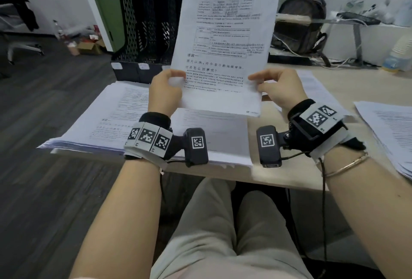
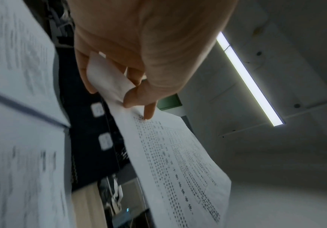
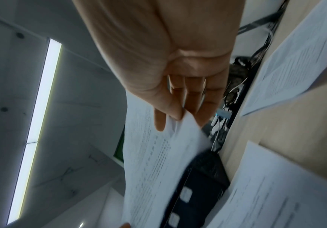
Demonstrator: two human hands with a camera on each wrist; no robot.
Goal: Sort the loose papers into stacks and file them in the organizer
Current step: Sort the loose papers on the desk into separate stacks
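Note:
I hold a printed sheet point(image 1: 225, 40) upright in the air above the desk. My left hand point(image 1: 166, 88) pinches its lower left edge, and my right hand point(image 1: 276, 86) pinches its lower right edge. From the left wrist, thumb and fingers of the left hand point(image 2: 133, 86) clamp the sheet point(image 2: 178, 162). Seen from the right wrist, the right hand point(image 3: 180, 98) holds the sheet point(image 3: 154, 162) with the thumb in front. The black mesh organizer point(image 1: 147, 24) stands behind the sheet at the desk's far left. Paper stacks point(image 1: 107, 118) lie under my hands.
More paper piles lie at the right point(image 1: 390, 131) and far right point(image 1: 312, 87) of the wooden desk point(image 1: 356, 82). A dark backpack point(image 1: 301, 20) and cables sit beyond the desk. My knees are below the desk's near edge.

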